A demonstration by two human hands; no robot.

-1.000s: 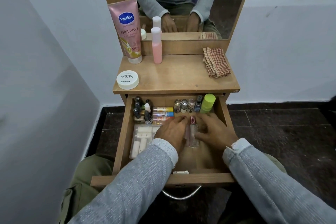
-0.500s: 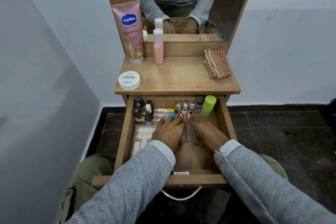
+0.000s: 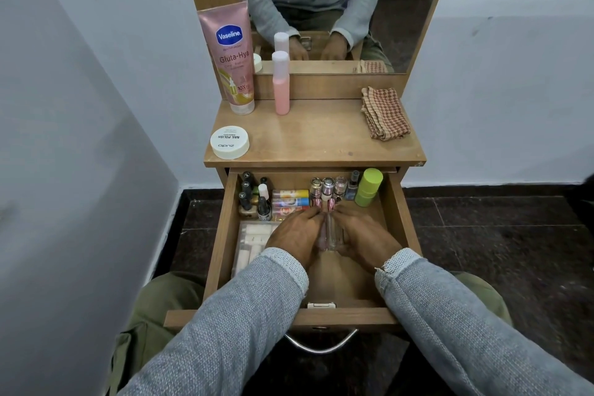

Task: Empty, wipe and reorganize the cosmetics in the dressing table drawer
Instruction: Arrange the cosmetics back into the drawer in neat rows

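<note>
In the open drawer point(image 3: 225, 235), the clear glass bottles point(image 3: 331, 235) should be pushed gently and kept straight, so that the row of small bottles point(image 3: 328, 188) behind is not knocked. The left hand point(image 3: 294, 235) is laid against them with fingers nearly flat, the right hand point(image 3: 364, 236) likewise; nothing is gripped.

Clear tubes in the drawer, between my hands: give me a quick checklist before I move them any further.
1. Both hands on the clear tubes: ok, left hand and right hand flank them.
2. Firm grip: cannot tell, fingers hide the contact.
3. Room at the back: not ok, the small jars stand right behind the tube caps.
4. Green bottle apart from the right hand: ok.
5. Lip balm sticks near the left fingers: ok, lying flat.
6. Checked cloth within view on the tabletop: ok.
</note>
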